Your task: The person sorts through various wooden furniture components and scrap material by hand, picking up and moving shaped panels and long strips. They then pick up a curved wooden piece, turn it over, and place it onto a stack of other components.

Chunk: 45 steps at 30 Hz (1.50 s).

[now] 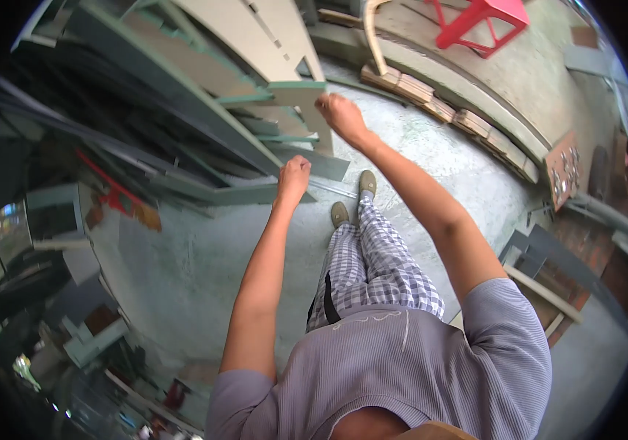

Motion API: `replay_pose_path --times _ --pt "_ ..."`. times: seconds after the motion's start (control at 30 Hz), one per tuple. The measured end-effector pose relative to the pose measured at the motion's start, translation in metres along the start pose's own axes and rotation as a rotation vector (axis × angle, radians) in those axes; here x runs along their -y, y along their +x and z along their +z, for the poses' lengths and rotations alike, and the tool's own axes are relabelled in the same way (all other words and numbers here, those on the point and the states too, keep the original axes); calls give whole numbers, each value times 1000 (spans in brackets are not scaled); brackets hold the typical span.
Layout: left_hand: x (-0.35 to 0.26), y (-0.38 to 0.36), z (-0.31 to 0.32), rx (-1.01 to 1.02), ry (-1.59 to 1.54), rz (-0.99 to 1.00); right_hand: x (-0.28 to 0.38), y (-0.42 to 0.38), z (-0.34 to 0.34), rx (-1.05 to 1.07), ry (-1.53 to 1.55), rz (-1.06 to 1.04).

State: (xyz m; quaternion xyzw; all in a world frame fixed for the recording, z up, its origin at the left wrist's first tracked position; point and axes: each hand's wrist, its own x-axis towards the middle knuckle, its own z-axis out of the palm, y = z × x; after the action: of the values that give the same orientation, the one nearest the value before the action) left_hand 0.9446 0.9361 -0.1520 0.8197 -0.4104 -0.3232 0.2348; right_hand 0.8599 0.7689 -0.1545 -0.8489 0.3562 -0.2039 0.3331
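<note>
My right hand (341, 117) is closed, its fingers curled at the right edge of a beige panel (300, 95) with a green top edge. Whether the fingers grip that edge cannot be made out. Lower and to the left, my left hand (295, 176) is also closed, knuckles up, in front of the end of a grey-green board (255, 193). Anything inside its fingers is hidden. Behind both hands a stack of long boards (174, 103) leans at a slant, with dark grey and beige faces and some green edges.
My shoes (367, 183) stand on the pale concrete floor (204, 271) close to the stack. Flat wooden pieces (438, 108) lie along a raised ledge at the upper right, below a red plastic stool (482, 22). More boards (570, 264) lie at the right.
</note>
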Motion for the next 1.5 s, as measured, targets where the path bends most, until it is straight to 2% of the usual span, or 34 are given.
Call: replay_pose_path --times 0.07,0.13,0.2,0.23,0.27,0.3,0.33,0.37,0.43,0.47,0.53,0.57,0.6,0.67,0.77,0.8,0.83,0.93,1.0,1.03,1.07,1.13,1.2,1.23,1.27,1.33,1.47,1.5 --pt "-22 3 11 -54 93 53 0 -28 -25 -19 7 70" --pt "-55 11 15 -80 267 227 13 -56 -65 14 -87 235" --pt "-124 19 2 -56 261 237 16 -63 -103 -98 -99 264" --pt "-154 33 -3 -17 246 362 16 -65 -127 -182 -71 233" --pt "-205 27 -14 -4 282 384 27 -70 -165 -220 3 234" --pt "-228 51 -10 -32 320 562 32 -70 -197 -297 -66 277" --pt "-268 47 0 41 198 549 35 -85 -237 -289 -27 345" --pt "-301 51 -6 36 137 648 40 -76 -259 -392 -80 327" --pt "-358 32 -6 63 87 768 34 -74 -296 -458 -189 442" --pt "-379 20 -6 93 107 794 35 -81 -313 -470 -221 479" --pt "-389 11 11 277 -73 886 42 -105 -335 -490 -271 568" --pt "-426 -48 61 280 -58 904 27 -180 -384 -516 -233 541" --pt "-407 -17 47 324 -78 915 38 -153 -365 -539 -258 572" --pt "-426 -35 77 426 39 853 34 -193 -387 -455 -234 661" --pt "-454 -65 107 455 133 951 22 -233 -407 -483 -237 762" --pt "-508 -127 162 409 197 979 -8 -306 -464 -502 -207 742" --pt "-538 -131 187 435 213 983 -26 -317 -493 -523 -219 769" --pt "-563 -185 269 443 334 1123 -58 -409 -522 -625 -211 808" --pt "-568 -232 319 602 246 1121 -71 -471 -523 -662 -202 849" --pt "-605 -267 323 589 286 1156 -72 -494 -560 -724 -230 871" --pt "-605 -275 360 614 316 1156 -97 -519 -559 -801 -263 888" --pt "-615 -313 415 645 306 1204 -125 -577 -575 -791 -251 871" --pt "-626 -349 450 689 273 1233 -125 -622 -590 -785 -262 979" --pt "-632 -362 468 710 275 1258 -136 -639 -596 -799 -261 985" --pt "-663 -364 447 745 291 1255 -120 -627 -626 -799 -235 1003" --pt "-663 -372 492 732 316 1326 -149 -658 -617 -864 -202 984" --pt "-682 -396 574 841 428 1280 -222 -709 -612 -926 -191 1134" --pt "-705 -391 547 930 407 1231 -209 -688 -630 -906 -146 1150"
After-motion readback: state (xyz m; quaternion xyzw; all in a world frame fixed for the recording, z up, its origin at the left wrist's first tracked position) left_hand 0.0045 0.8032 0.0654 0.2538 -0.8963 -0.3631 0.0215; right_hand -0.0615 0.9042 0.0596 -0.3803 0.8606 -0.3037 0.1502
